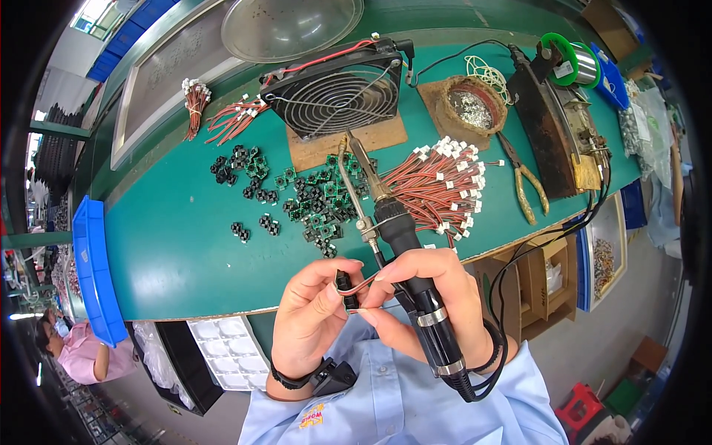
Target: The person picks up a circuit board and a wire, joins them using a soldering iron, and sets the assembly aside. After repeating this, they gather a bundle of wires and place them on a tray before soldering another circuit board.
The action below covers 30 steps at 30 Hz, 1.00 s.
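Note:
At the table's near edge, my left hand (pixel 310 311) pinches a small black part (pixel 343 282) between thumb and fingers. My right hand (pixel 430 300) holds a black soldering iron (pixel 397 222) with a thin metal feed tube (pixel 348 178) clamped alongside. The iron's tip points away, toward the fan. The thumb and forefinger of that hand also pinch thin red and black wires (pixel 362 286) that run to the black part. Whether the wires are joined to it, I cannot tell. Beyond my hands lie a pile of small black-and-green parts (pixel 319 200) and a heap of wires with white connectors (pixel 437 185).
A black fan (pixel 337 93) stands on a board at the back. Right of it are a round dish of solder scraps (pixel 475 107), pliers (pixel 523 178), a solder spool (pixel 582 65) and a dark metal box (pixel 545 119). A blue tray (pixel 96 271) hangs at the left edge. Another person (pixel 85 352) sits far left.

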Available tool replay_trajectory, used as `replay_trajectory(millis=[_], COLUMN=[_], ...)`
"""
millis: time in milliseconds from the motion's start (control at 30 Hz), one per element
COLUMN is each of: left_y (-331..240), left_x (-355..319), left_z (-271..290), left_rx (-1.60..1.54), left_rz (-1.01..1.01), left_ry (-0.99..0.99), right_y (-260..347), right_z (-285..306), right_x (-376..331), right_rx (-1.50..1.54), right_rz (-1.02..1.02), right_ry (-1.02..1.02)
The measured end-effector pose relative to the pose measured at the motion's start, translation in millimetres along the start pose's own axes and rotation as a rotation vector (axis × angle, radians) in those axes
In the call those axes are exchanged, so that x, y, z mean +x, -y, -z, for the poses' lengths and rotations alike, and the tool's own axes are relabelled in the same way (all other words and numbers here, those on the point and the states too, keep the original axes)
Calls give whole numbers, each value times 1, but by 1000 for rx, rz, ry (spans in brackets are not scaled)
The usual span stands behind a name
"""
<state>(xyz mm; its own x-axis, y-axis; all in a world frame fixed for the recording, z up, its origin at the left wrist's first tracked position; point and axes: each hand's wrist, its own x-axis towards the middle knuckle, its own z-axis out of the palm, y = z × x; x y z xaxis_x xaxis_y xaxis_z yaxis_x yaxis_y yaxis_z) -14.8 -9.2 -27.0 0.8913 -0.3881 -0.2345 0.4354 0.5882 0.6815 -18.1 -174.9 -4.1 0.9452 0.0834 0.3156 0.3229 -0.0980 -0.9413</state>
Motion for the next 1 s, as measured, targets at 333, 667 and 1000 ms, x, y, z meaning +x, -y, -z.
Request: replay_trajectory(millis=[333,667,1000], left_y=[0,0,2], left_x=[0,1,0], left_z=[1,-1,4], left_rx=[15,27,34], left_rz=[-11,-9,-29], left_ry=[9,4,16], right_y=[2,1,0], right_z=[0,0,2], right_x=[1,0,0], right_rx=[6,-1,24], right_rz=[17,45,35], right_ry=[-12,-29,-4])
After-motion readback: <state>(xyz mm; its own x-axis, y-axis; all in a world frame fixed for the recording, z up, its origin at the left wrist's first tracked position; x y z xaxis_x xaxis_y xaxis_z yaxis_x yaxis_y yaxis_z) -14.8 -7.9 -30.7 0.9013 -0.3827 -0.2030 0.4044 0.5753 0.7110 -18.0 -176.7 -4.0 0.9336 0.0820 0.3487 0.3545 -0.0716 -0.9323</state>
